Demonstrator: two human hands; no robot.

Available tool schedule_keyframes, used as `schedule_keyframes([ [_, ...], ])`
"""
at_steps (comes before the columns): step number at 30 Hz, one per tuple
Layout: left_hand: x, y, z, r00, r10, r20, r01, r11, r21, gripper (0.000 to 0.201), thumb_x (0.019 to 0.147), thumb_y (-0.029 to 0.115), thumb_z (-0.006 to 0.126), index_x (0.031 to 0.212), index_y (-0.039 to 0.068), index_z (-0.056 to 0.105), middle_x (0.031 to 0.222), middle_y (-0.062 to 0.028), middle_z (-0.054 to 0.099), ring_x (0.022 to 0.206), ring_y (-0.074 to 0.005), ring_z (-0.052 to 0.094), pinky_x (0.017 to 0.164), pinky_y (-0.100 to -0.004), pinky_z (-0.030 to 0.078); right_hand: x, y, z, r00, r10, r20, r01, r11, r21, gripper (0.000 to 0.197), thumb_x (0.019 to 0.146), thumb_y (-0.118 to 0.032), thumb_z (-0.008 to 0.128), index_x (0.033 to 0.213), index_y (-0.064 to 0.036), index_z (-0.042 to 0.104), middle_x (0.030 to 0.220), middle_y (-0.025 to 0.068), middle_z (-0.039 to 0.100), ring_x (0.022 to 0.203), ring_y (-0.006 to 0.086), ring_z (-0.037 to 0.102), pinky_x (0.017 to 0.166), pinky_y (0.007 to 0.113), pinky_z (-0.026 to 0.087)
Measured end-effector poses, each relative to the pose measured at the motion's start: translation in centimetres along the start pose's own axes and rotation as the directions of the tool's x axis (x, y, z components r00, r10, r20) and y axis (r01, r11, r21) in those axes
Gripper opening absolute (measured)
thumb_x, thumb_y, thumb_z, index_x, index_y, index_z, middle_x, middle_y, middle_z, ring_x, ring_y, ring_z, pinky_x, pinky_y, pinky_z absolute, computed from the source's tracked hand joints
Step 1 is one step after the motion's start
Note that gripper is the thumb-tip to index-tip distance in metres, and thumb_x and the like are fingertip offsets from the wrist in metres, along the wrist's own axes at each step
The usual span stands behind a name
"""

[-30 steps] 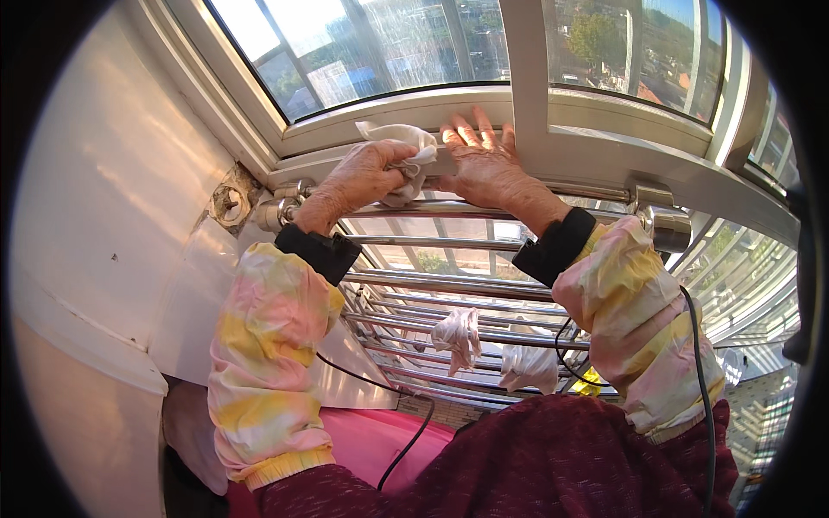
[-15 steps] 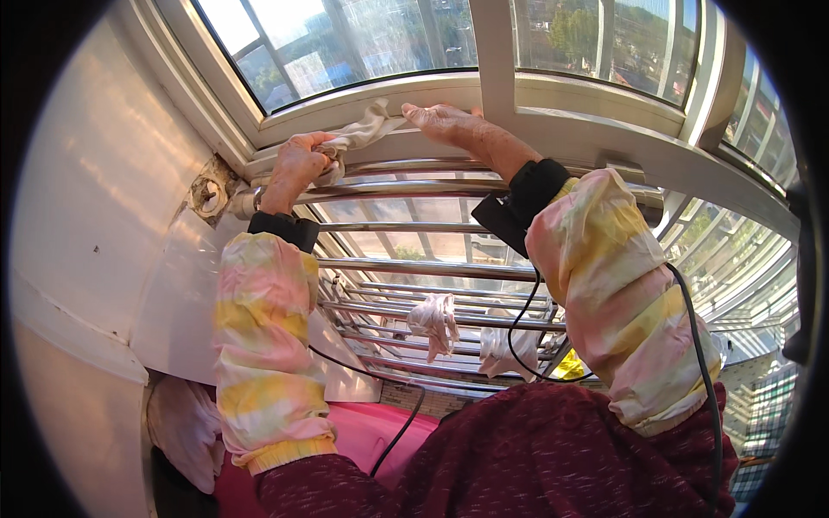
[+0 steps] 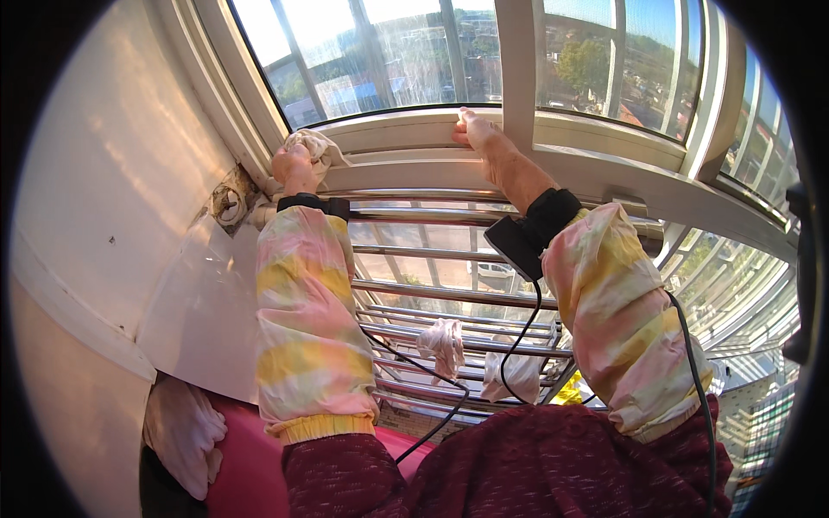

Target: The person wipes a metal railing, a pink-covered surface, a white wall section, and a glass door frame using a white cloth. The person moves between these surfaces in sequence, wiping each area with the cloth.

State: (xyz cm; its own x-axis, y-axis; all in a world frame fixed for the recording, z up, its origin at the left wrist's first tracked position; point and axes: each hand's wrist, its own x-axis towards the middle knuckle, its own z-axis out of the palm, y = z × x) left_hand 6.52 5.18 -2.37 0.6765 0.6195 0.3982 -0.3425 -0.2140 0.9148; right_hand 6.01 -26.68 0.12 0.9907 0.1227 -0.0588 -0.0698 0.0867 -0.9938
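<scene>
Left fingers (image 3: 294, 155) clutch wrinkled pale cloth (image 3: 325, 147) — near shiny tubular rails (image 3: 432, 215)

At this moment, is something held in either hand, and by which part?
The left hand holds a pale cloth by its bunched left side. In the right hand, no held thing is visible.

Window (image 3: 389, 65) before the person (image 3: 535, 453) | wall (image 3: 112, 216) left | rack (image 3: 414, 251) below window, two rags (image 3: 443, 345) over its bars | cloth (image 3: 324, 148) in left hand (image 3: 295, 164), near the frame's (image 3: 393, 134) left corner | right hand (image 3: 477, 134) farther right
</scene>
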Motion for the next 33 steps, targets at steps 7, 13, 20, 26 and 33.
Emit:
schedule_keyframes([
  [7, -5.7, 4.5, 5.8, 0.910, -0.114, 0.399, 0.118, 0.993, 0.014, 0.012, 0.080, 0.004, 0.062, 0.091, 0.000, 0.059, 0.081, -0.0088, 0.062, 0.063, -0.0172, 0.062, 0.051, -0.0297, 0.053, 0.2, -0.1, 1.3, 0.980, -0.021, -0.196, 0.018, 1.000, -0.020, 0.024, 0.092, -0.033, 0.047, 0.090, -0.0109, 0.056, 0.101, 0.0094, 0.069, 0.095, 0.0196, 0.055, 0.095, 0.045, 0.035],
  [13, -7.6, 7.9, 9.0, 0.770, -0.268, 0.579, 0.367, 0.928, -0.058, 0.019, 0.088, 0.007, 0.061, 0.105, 0.001, 0.060, 0.090, -0.0088, 0.065, 0.075, -0.0169, 0.066, 0.062, -0.0296, 0.057, -0.3, -0.4, 1.8, 0.965, -0.172, -0.198, 0.217, 0.948, 0.231, 0.020, 0.093, -0.026, 0.049, 0.098, -0.0100, 0.060, 0.094, 0.0087, 0.070, 0.090, 0.0187, 0.062, 0.086, 0.039, 0.044],
  [20, -5.0, 5.7, 7.4, 0.962, -0.092, 0.258, 0.144, 0.971, -0.190, 0.020, 0.082, 0.009, 0.063, 0.100, 0.001, 0.065, 0.087, -0.0050, 0.066, 0.071, -0.0131, 0.062, 0.059, -0.0274, 0.051, 0.5, 0.1, 1.2, 0.943, -0.281, -0.179, 0.324, 0.899, 0.294, 0.026, 0.093, -0.017, 0.043, 0.110, -0.0054, 0.059, 0.096, 0.0139, 0.071, 0.085, 0.0227, 0.066, 0.080, 0.035, 0.053],
  [26, 0.2, 1.8, 0.0, 0.996, 0.060, -0.061, -0.057, 0.997, 0.057, 0.038, 0.080, 0.016, 0.064, 0.116, 0.004, 0.064, 0.091, -0.0055, 0.067, 0.074, -0.0114, 0.061, 0.063, -0.0266, 0.049, 1.5, -0.3, 0.4, 0.979, -0.181, -0.094, 0.198, 0.957, 0.214, 0.023, 0.092, -0.012, 0.039, 0.108, -0.0073, 0.055, 0.095, 0.0155, 0.070, 0.087, 0.0289, 0.066, 0.082, 0.042, 0.051],
  [33, -0.5, 0.9, -2.2, 0.859, 0.410, 0.307, -0.508, 0.610, 0.608, 0.045, 0.082, 0.025, 0.062, 0.122, 0.003, 0.058, 0.109, -0.0196, 0.064, 0.099, -0.0359, 0.061, 0.087, -0.0401, 0.048, 1.8, 0.4, 0.4, 0.969, -0.238, -0.059, 0.245, 0.952, 0.185, 0.020, 0.093, -0.012, 0.039, 0.106, -0.0085, 0.054, 0.095, 0.0152, 0.070, 0.083, 0.0273, 0.066, 0.077, 0.039, 0.053],
])
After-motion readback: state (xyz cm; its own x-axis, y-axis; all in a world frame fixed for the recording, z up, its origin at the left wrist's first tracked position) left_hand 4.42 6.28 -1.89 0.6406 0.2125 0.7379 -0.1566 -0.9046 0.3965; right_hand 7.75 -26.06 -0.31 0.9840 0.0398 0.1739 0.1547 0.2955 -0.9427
